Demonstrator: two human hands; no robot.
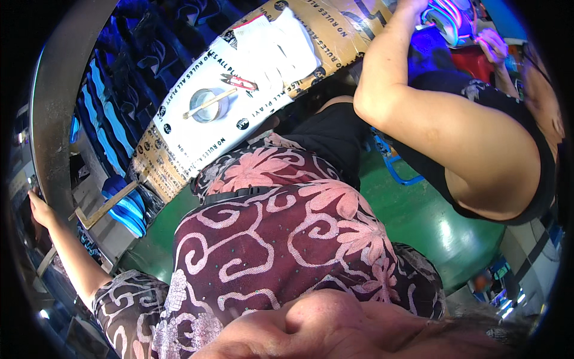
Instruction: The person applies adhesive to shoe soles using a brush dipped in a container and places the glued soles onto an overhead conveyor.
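Nearest the lens, at 6 o'clock: the wearer's own clothing, a maroon fabric with pale pink swirl and flower print, soft and creased, filling the centre.

Left hand at 9 o'clock, arm stretched out from a patterned sleeve. It meets a dark object at the rim, too dim to identify; cannot tell whether the fingers are spread or curled.

Beside that arm, a broad grey metal band curves upward, smooth and dull. Past it, stacks of blue foam shoe soles, ribbed at the edges.

Farther, 11 to 12 o'clock: a bench covered in brown cardboard and white printed paper. On it, a roll of silvery tape with a thin wooden stick across it, red-handled snips and folded white sheets.

At 1 o'clock, a bare arm reaches to a bright, pink-and-blue striped shoe; that hand is cut off by the rim, grip unclear. Another hand touches the shoe's far side. Glossy green floor at 3 o'clock.
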